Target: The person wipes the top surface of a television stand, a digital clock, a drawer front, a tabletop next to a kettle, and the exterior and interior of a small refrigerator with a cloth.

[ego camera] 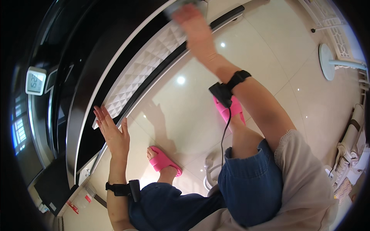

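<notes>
My right hand (189, 14) is blurred at the top of the view. It presses a greyish cloth (173, 11) against the black cabinet front; the cloth's outline is smeared. Below it runs a white panel with a raised diamond pattern (144, 66), set in the front of the black cabinet (101, 52). At the panel's near end, my left hand (117, 138) is flat with the thumb apart and holds nothing. Its fingertips overlap the panel's end; whether they touch it I cannot tell. Each forearm wears a black strap with a small device.
A white digital clock (35, 80) stands on the glossy black surface at left. Pale floor tiles (260, 46) lie before me. At right are a round pale stand base (326, 62) and a rolled item (351, 130). A clear plastic container (85, 195) is at lower left.
</notes>
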Tool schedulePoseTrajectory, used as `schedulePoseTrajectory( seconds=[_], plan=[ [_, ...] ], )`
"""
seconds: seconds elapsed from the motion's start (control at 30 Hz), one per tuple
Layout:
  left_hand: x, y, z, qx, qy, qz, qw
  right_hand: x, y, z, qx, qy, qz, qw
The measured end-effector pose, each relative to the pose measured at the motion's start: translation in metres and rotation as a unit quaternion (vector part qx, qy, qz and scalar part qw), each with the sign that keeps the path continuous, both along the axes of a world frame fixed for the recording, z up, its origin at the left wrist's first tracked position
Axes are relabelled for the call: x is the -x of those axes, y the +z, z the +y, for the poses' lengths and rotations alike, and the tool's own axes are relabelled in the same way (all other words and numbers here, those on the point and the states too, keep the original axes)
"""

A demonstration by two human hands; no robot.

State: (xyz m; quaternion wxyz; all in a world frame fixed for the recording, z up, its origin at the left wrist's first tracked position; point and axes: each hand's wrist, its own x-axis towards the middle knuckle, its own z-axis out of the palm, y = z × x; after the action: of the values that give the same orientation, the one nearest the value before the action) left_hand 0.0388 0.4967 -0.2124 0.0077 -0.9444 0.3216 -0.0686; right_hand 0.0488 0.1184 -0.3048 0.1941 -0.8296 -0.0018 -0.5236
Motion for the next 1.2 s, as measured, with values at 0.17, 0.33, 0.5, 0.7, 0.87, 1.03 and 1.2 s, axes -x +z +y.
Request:
schedulePoseTrajectory(
  seconds=[0.17, 0.33, 0.5, 0.7, 0.87, 1.03, 1.2],
  plan=[
    [0.001, 0.004, -0.028, 0.015, -0.027, -0.002, 1.000, 0.016, -0.033, -0.080, -0.204, -0.193, 0.009, 0.960],
    [-0.009, 0.014, -0.038, -0.056, -0.045, -0.012, 0.997, -0.004, -0.116, -0.180, -0.198, -0.282, 0.001, 0.939],
    [-0.011, 0.021, -0.040, -0.107, -0.063, -0.037, 0.992, -0.006, -0.127, -0.172, -0.271, -0.265, 0.171, 0.909],
    [-0.012, 0.021, -0.034, -0.117, -0.076, -0.037, 0.989, 0.015, -0.088, -0.036, -0.253, -0.212, 0.289, 0.899],
    [-0.017, 0.022, -0.031, -0.087, -0.078, -0.032, 0.993, 0.015, -0.070, 0.006, -0.192, -0.187, 0.394, 0.879],
    [-0.018, 0.020, -0.025, -0.024, -0.087, -0.043, 0.995, 0.022, -0.058, 0.069, -0.083, -0.110, 0.488, 0.862],
    [-0.020, 0.021, -0.009, 0.022, -0.104, -0.049, 0.993, 0.016, -0.079, 0.178, -0.089, -0.010, 0.516, 0.852]
  ],
)
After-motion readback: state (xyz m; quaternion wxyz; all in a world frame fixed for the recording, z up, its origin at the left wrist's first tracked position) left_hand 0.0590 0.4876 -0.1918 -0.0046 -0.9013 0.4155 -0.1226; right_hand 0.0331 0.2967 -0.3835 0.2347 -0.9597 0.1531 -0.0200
